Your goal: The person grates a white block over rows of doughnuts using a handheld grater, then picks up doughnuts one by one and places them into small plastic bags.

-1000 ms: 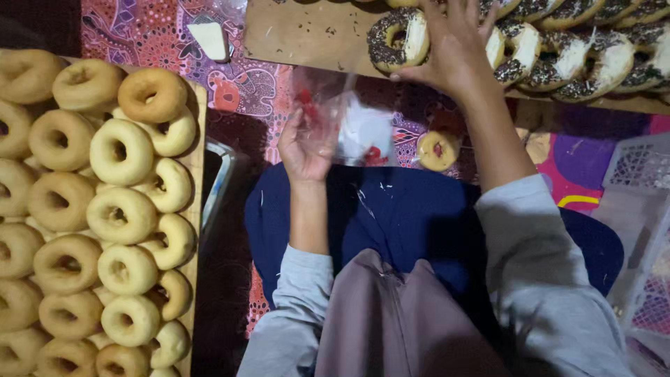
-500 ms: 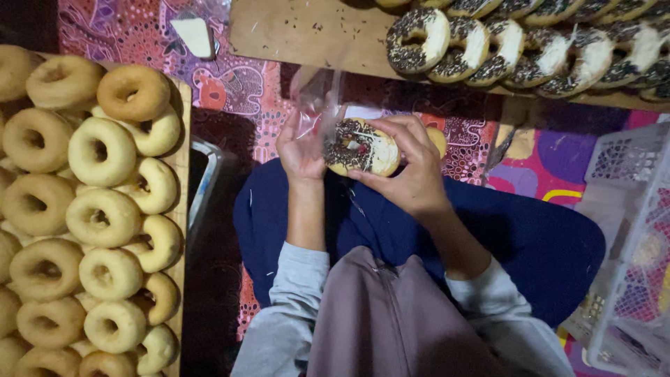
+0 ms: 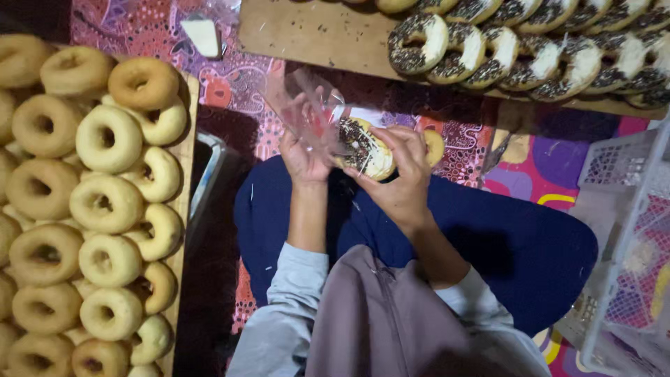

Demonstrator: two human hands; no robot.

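Note:
My right hand (image 3: 403,174) grips a doughnut (image 3: 368,149) topped with white icing and chocolate sprinkles, its edge at the mouth of a clear plastic bag (image 3: 309,112). My left hand (image 3: 303,155) holds that bag open, just left of the doughnut. Both hands hover above my lap, which is covered in dark blue cloth (image 3: 488,237). Further iced, sprinkled doughnuts (image 3: 520,49) stand in a row on a wooden board (image 3: 314,35) at the top.
On a wooden tray (image 3: 187,160) to the left, several plain golden doughnuts (image 3: 105,202) are piled. A white plastic basket (image 3: 628,244) stands at the right. A patterned colourful mat (image 3: 230,77) lies underneath. One small plain doughnut (image 3: 434,145) rests behind my right hand.
My right hand took an iced doughnut off the board and brought it down to the bag. My left hand kept hold of the bag, and the doughnut now sits at its mouth.

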